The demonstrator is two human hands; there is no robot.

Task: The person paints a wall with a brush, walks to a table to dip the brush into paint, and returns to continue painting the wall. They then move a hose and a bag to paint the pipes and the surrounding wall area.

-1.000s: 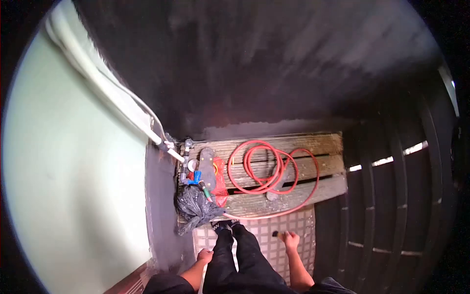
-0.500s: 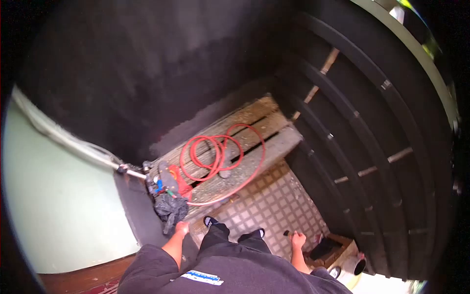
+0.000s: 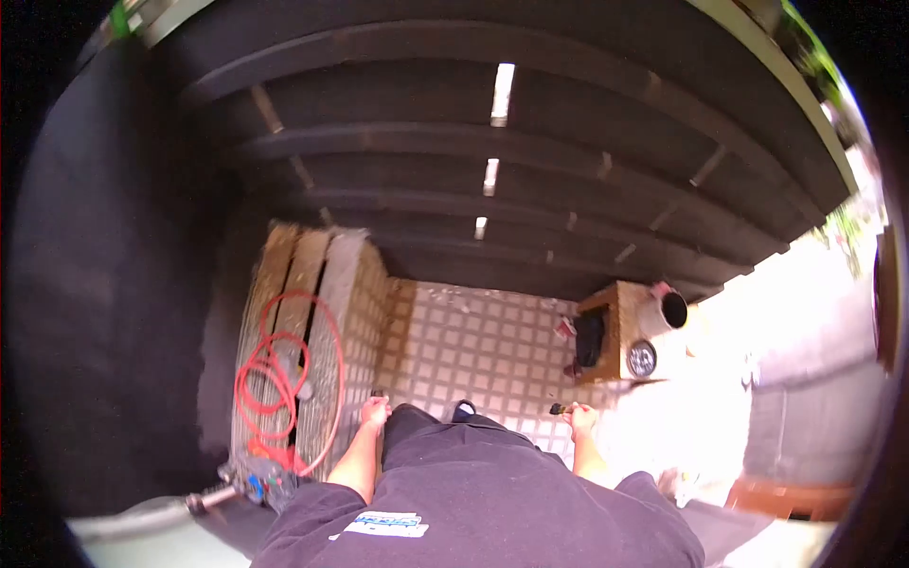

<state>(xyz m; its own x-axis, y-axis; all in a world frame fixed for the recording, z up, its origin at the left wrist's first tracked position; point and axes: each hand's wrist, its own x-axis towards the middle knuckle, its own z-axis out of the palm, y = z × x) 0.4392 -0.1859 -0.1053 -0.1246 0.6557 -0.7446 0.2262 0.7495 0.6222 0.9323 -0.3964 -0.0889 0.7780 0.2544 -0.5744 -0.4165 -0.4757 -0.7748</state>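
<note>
My right hand (image 3: 583, 417) is closed around a small paintbrush (image 3: 558, 409), whose dark bristle end points left over the tiled floor. On the other side, my left hand (image 3: 376, 411) hangs with curled fingers beside the wooden slatted bench (image 3: 352, 275). Nothing shows sticking out of it. A red hose (image 3: 338, 355) lies in loose coils on the bench. To the right stands a wooden box (image 3: 619, 327) bearing a white bucket (image 3: 662, 313) with a dark inside and a round can (image 3: 642, 358).
A black slatted wall (image 3: 417, 142) with several bright gaps curves across the front. Patterned tiles (image 3: 464, 331) cover the floor between bench and box. Tools and a pipe (image 3: 213, 497) crowd the bench's near end. Bright light comes in from the right.
My view has swung to the right, so the bench now lies at the left and the box and bucket show fully. The brush stays in my right hand.
</note>
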